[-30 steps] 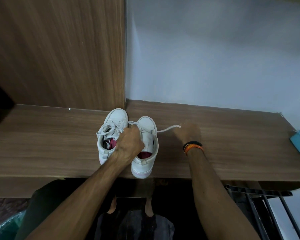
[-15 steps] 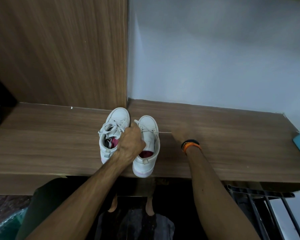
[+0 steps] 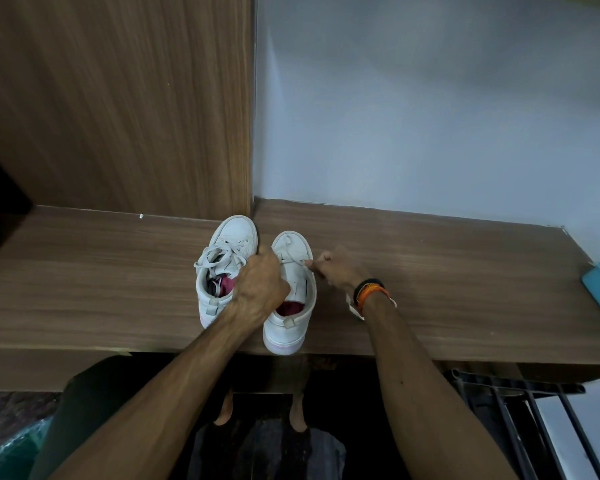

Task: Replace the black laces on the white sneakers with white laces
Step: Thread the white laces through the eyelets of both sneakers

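Two white sneakers stand side by side on the wooden counter, toes to the far wall, heels at the near edge. Left sneaker is already laced w/ white lace, loose loops on top. Right sneaker is only partly laced, judging by the bare tongue.

Left hand is closed over the inner side of the right sneaker, fingers curled round its collar/tongue area, bracing it. Right hand sits just right of that shoe, its grip narrow: fingertips pinching the white lace where it leaves an eyelet on the shoe's right side. More white lace shows under the right wrist, by the wristband. No black laces clearly visible; something dark sits inside the left shoe, can't tell what.

Step in hand, prob.: drawing lace through an eyelet on the right shoe.

Risks:
- Right shoe's heel overhangs the near counter edge; a hard sideways pull could tip or drag it off if the left hand slackens.
- Pulling too far could leave the lace ends uneven, or pull the other end out.
- Pinch is near the lace tip; it could slip out.
- Lace may twist in the eyelet.
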